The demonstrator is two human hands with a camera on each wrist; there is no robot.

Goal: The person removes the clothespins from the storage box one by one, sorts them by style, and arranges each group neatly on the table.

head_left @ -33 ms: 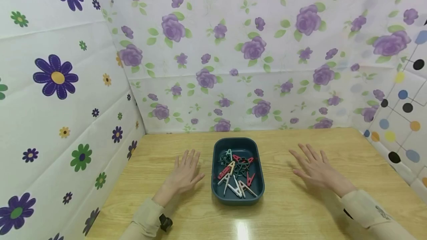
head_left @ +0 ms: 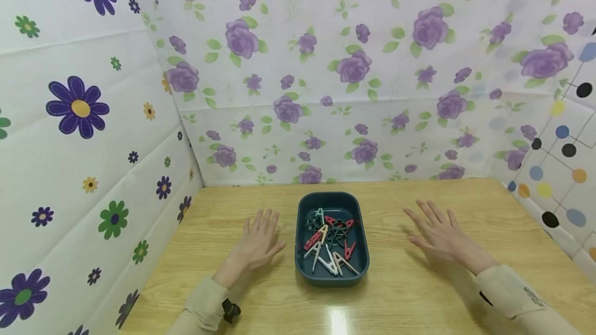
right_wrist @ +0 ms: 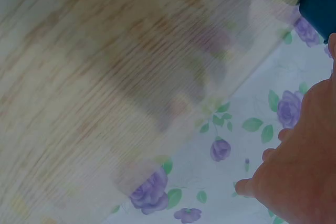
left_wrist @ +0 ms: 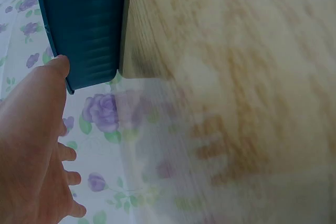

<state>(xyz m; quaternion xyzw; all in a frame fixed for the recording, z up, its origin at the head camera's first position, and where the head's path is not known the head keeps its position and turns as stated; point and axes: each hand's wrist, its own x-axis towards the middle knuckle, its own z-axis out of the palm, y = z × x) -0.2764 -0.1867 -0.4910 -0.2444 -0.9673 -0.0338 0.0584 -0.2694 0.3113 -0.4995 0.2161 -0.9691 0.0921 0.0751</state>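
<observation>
Backdrop: white cloth printed with purple roses and green leaves (head_left: 326,76) rises beyond both hands.
Surface: a yellow wood-grain surface (head_left: 391,268) spreads beneath and between the hands.
Tray: a dark blue-green rectangular tray with rounded corners (head_left: 332,279), apparently plastic, sits between the hands, nearer the left, touching neither. It looks light; a thumb or palm braced on its wall would likely stop it sliding during any reach inside.
Hands: the left hand (head_left: 258,242) and right hand (head_left: 437,237) are well apart, backs upward, fingers spread, gripping nothing. Whether they rest on the surface or hover, I cannot tell. One hand steadying while the other enters from above seems soundest.
Near-end clips: inside the tray, toward the wrists, lie a pale grey clip (head_left: 316,256) on the left-hand side, a white clip (head_left: 329,263) and a beige clip (head_left: 346,263) on the right-hand side. Their splayed legs should make for an easy pinch.
Middle clips: a red V-shaped clip (head_left: 349,251) lies toward the right hand; a chunkier red clip (head_left: 313,241) lies toward the left, beside a cream clip (head_left: 323,233).
Dark green ring-like pieces (head_left: 339,227): these bunch up farther from the wrists, too small to make out; snagging looks the main risk, so a slow single lift suits them.
</observation>
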